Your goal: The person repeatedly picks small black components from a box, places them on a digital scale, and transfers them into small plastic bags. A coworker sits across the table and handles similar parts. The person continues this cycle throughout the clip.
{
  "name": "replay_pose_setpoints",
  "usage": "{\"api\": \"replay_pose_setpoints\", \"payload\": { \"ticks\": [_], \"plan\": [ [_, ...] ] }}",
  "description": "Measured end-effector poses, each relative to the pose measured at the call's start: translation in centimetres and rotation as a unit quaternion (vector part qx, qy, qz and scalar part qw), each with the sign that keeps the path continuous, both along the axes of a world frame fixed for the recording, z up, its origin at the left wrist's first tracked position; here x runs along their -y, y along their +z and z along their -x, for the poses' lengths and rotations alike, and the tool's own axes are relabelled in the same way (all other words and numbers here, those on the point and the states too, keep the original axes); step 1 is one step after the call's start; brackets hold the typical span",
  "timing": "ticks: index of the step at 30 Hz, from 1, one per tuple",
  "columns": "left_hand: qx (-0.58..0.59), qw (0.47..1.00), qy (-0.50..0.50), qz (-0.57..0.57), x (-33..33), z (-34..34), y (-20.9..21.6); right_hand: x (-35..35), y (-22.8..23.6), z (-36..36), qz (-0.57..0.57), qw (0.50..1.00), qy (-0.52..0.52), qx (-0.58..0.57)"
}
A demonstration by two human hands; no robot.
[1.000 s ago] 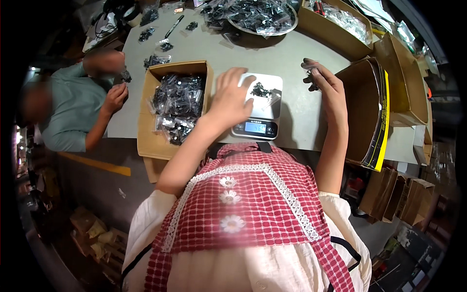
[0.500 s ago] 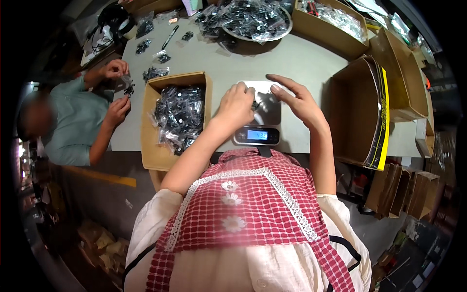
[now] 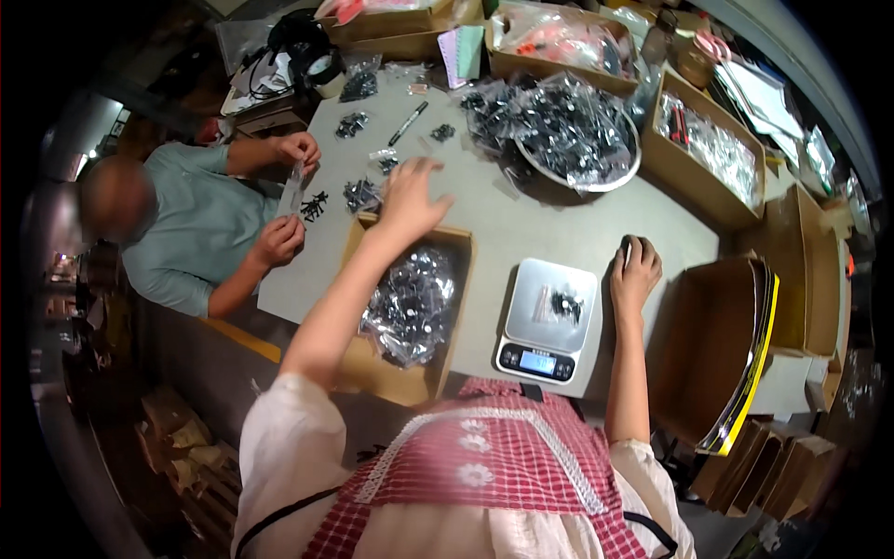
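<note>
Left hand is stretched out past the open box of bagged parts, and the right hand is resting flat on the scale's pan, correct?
Not quite. In the head view the right hand lies on the table beside the scale, not on its pan; only a small clear bag of dark parts sits there. The left hand does reach out past the open box of bagged parts.

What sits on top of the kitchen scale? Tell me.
On the scale platform lies a small clear bag beside a cluster of small black parts. The right hand rests next to the scale, not covering it. Their exact kind is unclear.
</note>
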State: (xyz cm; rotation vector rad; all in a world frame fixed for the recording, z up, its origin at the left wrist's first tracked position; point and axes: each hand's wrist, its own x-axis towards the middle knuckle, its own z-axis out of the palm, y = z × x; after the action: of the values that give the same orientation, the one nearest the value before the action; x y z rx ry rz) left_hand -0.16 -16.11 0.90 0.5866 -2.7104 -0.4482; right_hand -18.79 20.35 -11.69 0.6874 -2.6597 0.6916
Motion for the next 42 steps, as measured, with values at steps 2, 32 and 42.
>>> {"api": "replay_pose_setpoints", "payload": {
  "ticks": [2, 32, 42],
  "plan": [
    [0.077, 0.996, 0.039, -0.011, 3.3, 5.8, -2.3, 0.1, -0.3, 1.2, -0.002, 1.0, -0.012, 0.008],
    [0.027, 0.955, 0.062, -0.29, 0.9, 9.7, -5.4, -1.0, -1.4, 3.9, 0.178, 0.984, 0.024, 0.005],
    [-0.048, 0.894, -0.157, -0.418, -12.8, 5.4, 5.4, 1.3, 10.4, -3.9, 0.584, 0.532, 0.189, 0.584]
  ]
}}
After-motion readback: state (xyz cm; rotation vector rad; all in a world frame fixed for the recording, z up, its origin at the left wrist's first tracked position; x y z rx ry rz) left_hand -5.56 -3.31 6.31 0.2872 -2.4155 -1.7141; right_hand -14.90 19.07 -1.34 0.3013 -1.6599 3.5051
